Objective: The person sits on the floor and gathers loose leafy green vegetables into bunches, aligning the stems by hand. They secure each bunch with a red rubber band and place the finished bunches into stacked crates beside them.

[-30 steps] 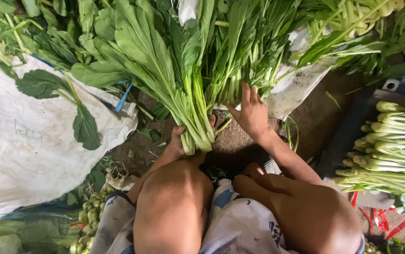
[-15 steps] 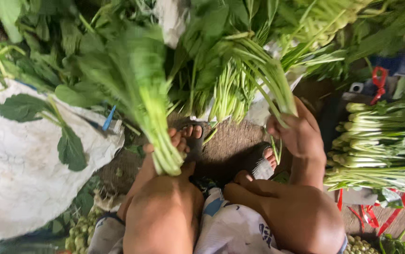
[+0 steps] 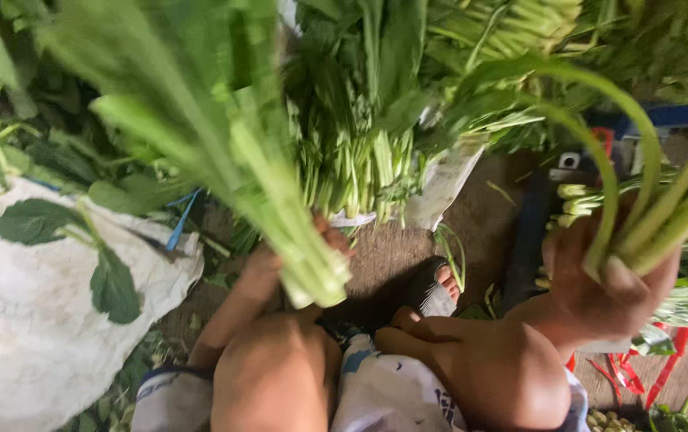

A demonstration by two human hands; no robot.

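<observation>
My L hand, centre-left of frame, is clenched on a bunch of leafy greens. Cut ends sit low by my knee; leaves run to upper left, so the long axis is diagonal. My R hand, right edge, grasps a few stalks; these bend up toward upper right. The two lots are well apart, knees between. Pile of greens lies top centre, nearer the L hand. White sack at lower left. Sandalled foot on bare ground at centre.
</observation>
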